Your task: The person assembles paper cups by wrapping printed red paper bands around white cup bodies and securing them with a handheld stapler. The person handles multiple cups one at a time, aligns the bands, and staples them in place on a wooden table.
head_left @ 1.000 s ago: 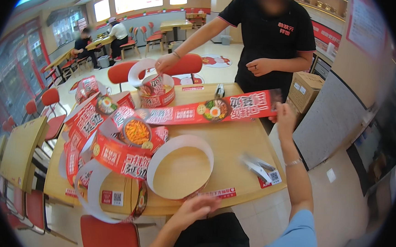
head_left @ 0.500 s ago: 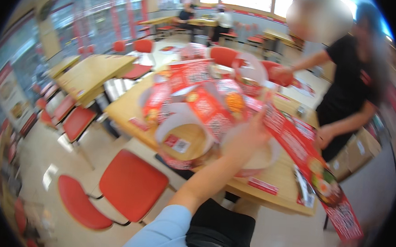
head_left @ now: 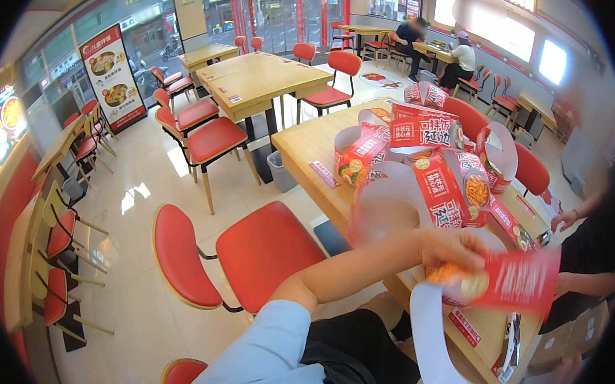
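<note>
My left hand (head_left: 455, 249) reaches out over the near right table corner, its fingers closed on one part of a red printed paper strip (head_left: 519, 279). The strip bends round, and its white back hangs in a curve toward the lower right. Near that low end, my right hand (head_left: 567, 374) is a faint blur at the picture's rim, its fingers unreadable. Beyond my left hand, several red paper bands curled into rings (head_left: 440, 187) are heaped on the wooden table (head_left: 303, 145). A flat red strip (head_left: 513, 228) lies on the table's right side.
A co-worker in black (head_left: 590, 233) stands at the table's right side, hands near its edge. A red chair (head_left: 268, 250) stands close on my left. A cardboard box (head_left: 572, 335) is at lower right. Further tables (head_left: 258, 81) and chairs stand beyond; two people sit at the back.
The view has swung left. The strip was stretched out straight toward the lower right, printed side up; now it is bent, its white back showing. My left hand still grips it.
</note>
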{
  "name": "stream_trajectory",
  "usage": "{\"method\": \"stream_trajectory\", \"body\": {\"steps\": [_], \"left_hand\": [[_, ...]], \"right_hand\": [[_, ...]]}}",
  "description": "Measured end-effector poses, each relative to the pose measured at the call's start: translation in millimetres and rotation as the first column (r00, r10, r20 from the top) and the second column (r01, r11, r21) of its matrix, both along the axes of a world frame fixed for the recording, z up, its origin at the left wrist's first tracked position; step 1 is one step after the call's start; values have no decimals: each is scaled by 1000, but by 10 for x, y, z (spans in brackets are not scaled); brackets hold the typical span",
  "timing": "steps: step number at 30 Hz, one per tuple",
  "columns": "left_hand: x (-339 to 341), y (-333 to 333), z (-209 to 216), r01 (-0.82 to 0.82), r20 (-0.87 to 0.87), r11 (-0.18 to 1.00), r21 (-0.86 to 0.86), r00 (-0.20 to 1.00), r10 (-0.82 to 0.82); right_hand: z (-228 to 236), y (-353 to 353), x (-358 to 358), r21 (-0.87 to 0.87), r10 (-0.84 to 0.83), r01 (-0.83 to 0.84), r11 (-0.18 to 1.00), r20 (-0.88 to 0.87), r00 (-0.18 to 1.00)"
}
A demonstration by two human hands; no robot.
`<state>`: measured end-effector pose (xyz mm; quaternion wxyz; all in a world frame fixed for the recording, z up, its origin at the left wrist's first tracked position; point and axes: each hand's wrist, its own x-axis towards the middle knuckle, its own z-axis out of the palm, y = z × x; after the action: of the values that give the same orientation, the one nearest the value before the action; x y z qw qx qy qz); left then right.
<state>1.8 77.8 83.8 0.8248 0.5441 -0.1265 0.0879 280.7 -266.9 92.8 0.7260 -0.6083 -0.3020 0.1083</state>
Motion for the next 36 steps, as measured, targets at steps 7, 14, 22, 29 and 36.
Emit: {"method": "stream_trajectory", "body": {"steps": [7, 14, 22, 29, 36], "left_hand": [[-197, -455, 2, -330, 288, 394, 858, 943, 164], [-136, -823, -328, -208, -252, 792, 574, 875, 413], [14, -958, -572, -11, -530, 1000, -10, 848, 4], [21, -1241, -700, -498, -232, 865, -65, 850, 472], [109, -1447, -845, -414, 120, 744, 524, 901, 417]], "right_hand": [[271, 1605, -978, -669, 850, -528, 523, 368, 376], [285, 1688, -952, -726, 860, -464, 508, 397, 321], [180, 1509, -909, -486, 692, -493, 721, 547, 472], [-753, 323, -496, 71, 379, -378, 923, 4, 925], [-622, 597, -1466, 190, 289, -227, 955, -431, 855]]}}
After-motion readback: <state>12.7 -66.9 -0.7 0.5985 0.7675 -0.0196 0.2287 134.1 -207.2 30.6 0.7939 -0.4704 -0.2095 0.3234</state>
